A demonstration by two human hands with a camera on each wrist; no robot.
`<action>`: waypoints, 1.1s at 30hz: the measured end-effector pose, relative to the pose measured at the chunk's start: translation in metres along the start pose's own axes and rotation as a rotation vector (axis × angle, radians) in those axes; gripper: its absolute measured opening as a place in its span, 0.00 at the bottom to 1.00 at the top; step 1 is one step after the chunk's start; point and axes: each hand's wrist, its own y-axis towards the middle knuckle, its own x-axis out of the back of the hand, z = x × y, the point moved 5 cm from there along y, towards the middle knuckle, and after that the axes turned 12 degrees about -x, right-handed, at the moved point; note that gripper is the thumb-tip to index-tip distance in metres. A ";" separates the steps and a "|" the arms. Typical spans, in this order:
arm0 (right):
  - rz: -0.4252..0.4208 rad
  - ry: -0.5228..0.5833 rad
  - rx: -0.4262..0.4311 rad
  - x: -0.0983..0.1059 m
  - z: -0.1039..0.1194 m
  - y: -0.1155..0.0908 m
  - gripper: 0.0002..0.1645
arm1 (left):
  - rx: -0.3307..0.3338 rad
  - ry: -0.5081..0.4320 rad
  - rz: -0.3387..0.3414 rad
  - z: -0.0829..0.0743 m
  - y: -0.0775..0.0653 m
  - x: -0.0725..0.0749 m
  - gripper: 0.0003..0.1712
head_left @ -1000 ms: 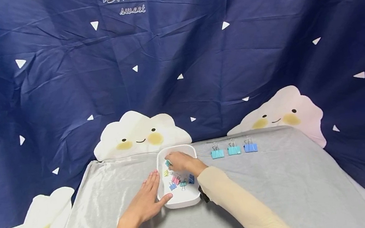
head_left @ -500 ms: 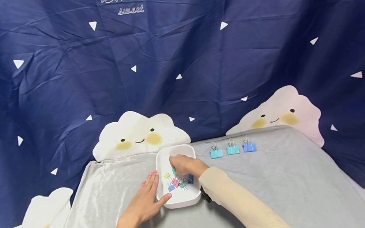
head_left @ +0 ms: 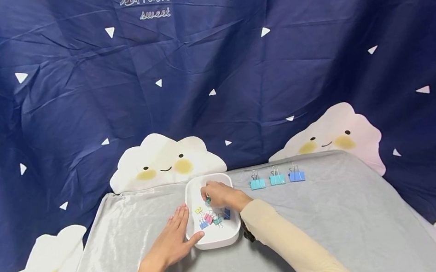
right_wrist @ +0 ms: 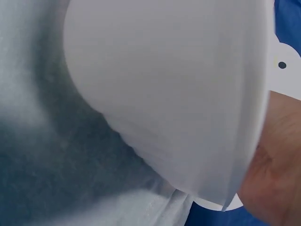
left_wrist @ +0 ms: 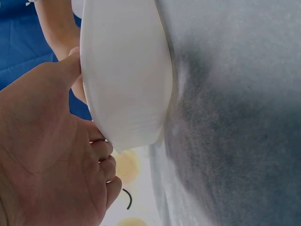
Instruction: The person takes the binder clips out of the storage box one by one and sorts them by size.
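Observation:
My right hand (head_left: 223, 195) reaches into a white plastic box (head_left: 218, 242) and pinches a small teal binder clip (head_left: 208, 200) at its fingertips. Inside, below that hand, lie a yellow binder clip (head_left: 199, 210), a pink binder clip (head_left: 208, 218), a blue binder clip (head_left: 203, 224), a teal-green binder clip (head_left: 218, 221) and a darker blue binder clip (head_left: 226, 213). My left hand (head_left: 168, 243) rests along the box's left rim, fingers extended and thumb over the near corner. Both wrist views mostly show the box's outer wall (left_wrist: 127, 70), which hides the right fingers.
To the right of the box, two larger teal binder clips, one on the left (head_left: 257, 184) and one in the middle (head_left: 277, 179), stand in a row with a blue one (head_left: 296, 176). Grey cloth (head_left: 318, 224) covers the table; a dark blue curtain (head_left: 232, 59) hangs behind.
The right hand has moved a little to the right within the box with the teal clip, dipping toward the other clips and lifting slightly. Some loose clips have shifted slightly. The left hand stays put.

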 end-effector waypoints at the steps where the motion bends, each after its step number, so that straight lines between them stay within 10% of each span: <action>1: -0.010 0.001 0.012 0.001 0.000 0.000 0.12 | -0.001 0.001 -0.004 0.000 0.000 0.000 0.56; 33: -0.224 0.288 0.147 0.035 -0.034 -0.017 0.04 | 0.004 -0.003 0.012 -0.001 0.000 0.000 0.56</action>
